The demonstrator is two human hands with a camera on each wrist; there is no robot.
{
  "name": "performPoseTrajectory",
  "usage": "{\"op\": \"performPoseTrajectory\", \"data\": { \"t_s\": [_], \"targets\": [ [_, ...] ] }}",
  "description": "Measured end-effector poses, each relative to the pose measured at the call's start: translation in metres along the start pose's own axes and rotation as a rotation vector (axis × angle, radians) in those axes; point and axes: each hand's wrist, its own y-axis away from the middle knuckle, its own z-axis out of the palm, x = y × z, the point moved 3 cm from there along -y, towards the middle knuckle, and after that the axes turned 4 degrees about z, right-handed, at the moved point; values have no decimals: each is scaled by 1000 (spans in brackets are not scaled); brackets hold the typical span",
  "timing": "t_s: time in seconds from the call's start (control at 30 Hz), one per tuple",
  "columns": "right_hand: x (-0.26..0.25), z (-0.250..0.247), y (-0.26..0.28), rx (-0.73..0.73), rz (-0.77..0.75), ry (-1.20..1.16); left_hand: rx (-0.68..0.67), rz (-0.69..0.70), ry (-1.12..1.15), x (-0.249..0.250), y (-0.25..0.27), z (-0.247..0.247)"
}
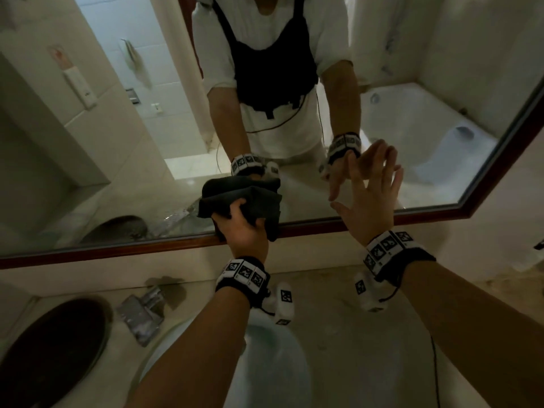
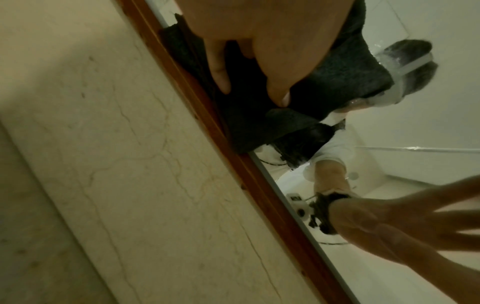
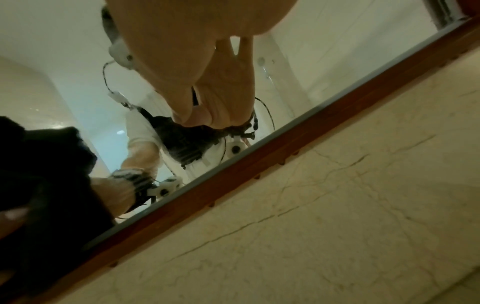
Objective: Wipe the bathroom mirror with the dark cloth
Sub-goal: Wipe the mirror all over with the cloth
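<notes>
The dark cloth point(image 1: 244, 203), bunched, is gripped by the left hand point(image 1: 243, 231) against the mirror point(image 1: 368, 92) at its lower frame point(image 1: 117, 250). Flat, overlapping strokes seem advisable. The right hand point(image 1: 371, 195) is held splayed, fingertips at the glass.

The head view looks down and forward from above both forearms, taking in the left hand point(image 1: 244, 228), the right hand point(image 1: 369, 198) and the mirror point(image 1: 441, 119) beyond them, with the table point(image 1: 338, 313) below the wrists. The left wrist view sits close under the left hand point(image 2: 259, 41), facing along its fingers at the dark cloth point(image 2: 337, 78) and the wooden frame point(image 2: 259, 174) just past them; the right hand point(image 2: 402, 222) shows at its edge. The right wrist view looks from close under the right hand point(image 3: 197, 61) along the fingers onto the glass, with the dark cloth point(image 3: 46, 164) off to the left hand's side. All three share the frame, the cloth and the glass
</notes>
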Motion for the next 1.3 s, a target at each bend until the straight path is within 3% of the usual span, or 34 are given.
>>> {"op": "performPoseTrajectory", "data": {
  "t_s": [0.1,0.23,0.5,0.6,0.7,0.87,1.0,1.13,1.3],
  "targets": [
    [8,2,0,7,-33,17,21,16,-30,-9,-4,-7],
    [12,9,2,22,-63,19,112,-78,15,-25,-14,-22],
    [15,14,2,60,-94,-44,115,-185,113,-26,-11,-19],
    [14,18,4,59,-97,-46,134,-152,126,-12,-1,-1],
    [16,18,2,71,-116,-49,96,-23,131,18,16,35],
    [18,21,4,62,-129,-28,64,12,103,48,32,65],
    [19,24,4,80,-132,-32,103,104,101,41,27,57],
    [21,24,4,89,-137,-30,80,10,122,10,12,29],
    [20,24,3,87,-131,-25,79,-77,-19,-46,-24,-39]
  ]
}}
